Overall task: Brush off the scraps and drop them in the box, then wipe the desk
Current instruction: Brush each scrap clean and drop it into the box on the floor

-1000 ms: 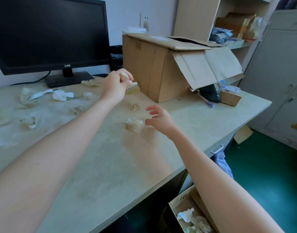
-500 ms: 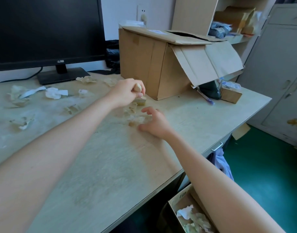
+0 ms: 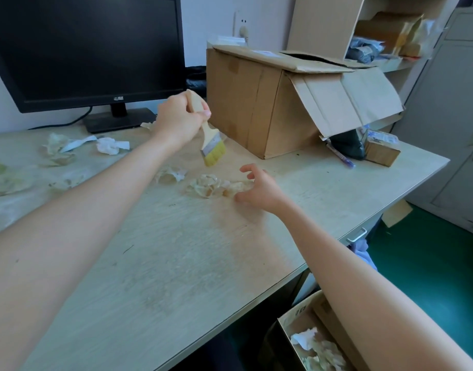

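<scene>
My left hand [image 3: 179, 120] grips the wooden handle of a paintbrush [image 3: 212, 149], whose yellow bristles hang just above the desk [image 3: 176, 263]. My right hand [image 3: 259, 188] rests on the desk with fingers spread, cupped against a clump of crumpled translucent scraps [image 3: 211, 186]. Another scrap [image 3: 171, 175] lies just left of the clump. More scraps, white and yellowish [image 3: 109, 145], lie scattered at the far left. An open cardboard box [image 3: 291, 321] on the floor under the desk's edge holds crumpled scraps.
A black monitor [image 3: 88, 49] stands at the back left. A large cardboard box [image 3: 256, 103] with hanging flaps sits at the back centre. A small box [image 3: 382, 151], a pen [image 3: 339, 156] and a dark object lie at the right. Shelves and a grey cabinet stand beyond.
My left hand swept the brush down toward the scraps, then lifted it back up. The right hand moved against the clump, and the scraps gathered beside it.
</scene>
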`<state>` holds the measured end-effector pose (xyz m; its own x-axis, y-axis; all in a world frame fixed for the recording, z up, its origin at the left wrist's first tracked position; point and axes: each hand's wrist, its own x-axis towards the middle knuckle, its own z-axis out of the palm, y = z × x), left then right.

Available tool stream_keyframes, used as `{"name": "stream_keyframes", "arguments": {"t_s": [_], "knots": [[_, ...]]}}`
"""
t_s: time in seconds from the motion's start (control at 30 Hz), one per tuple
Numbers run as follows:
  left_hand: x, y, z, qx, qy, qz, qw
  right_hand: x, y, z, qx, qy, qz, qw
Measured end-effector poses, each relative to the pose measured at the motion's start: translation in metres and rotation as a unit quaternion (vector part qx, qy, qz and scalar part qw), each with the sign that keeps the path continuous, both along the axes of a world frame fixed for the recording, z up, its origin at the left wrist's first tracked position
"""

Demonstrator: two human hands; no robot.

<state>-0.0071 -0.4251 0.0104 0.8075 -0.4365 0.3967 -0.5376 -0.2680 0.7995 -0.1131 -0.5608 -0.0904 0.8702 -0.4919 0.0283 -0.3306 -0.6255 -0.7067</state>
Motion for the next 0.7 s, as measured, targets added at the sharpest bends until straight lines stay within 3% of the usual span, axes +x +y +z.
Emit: {"name": "stream_keyframes", "arguments": {"t_s": [0.27,0.47,0.7], "knots": [[0.006,0.026,0.004,0.006,0.005,0.093,0.996,0.003,0.008,0.002,-0.030,0.028,0.016,0.999],[0.001,0.024,-0.004,0.069,0.021,0.113,0.991,0.006,0.015,0.005,-0.011,0.023,0.036,0.999],[-0.006,0.009,-0.015,-0.004,0.123,0.085,0.989,0.005,0.018,0.004,0.019,-0.007,0.032,0.999]]}}
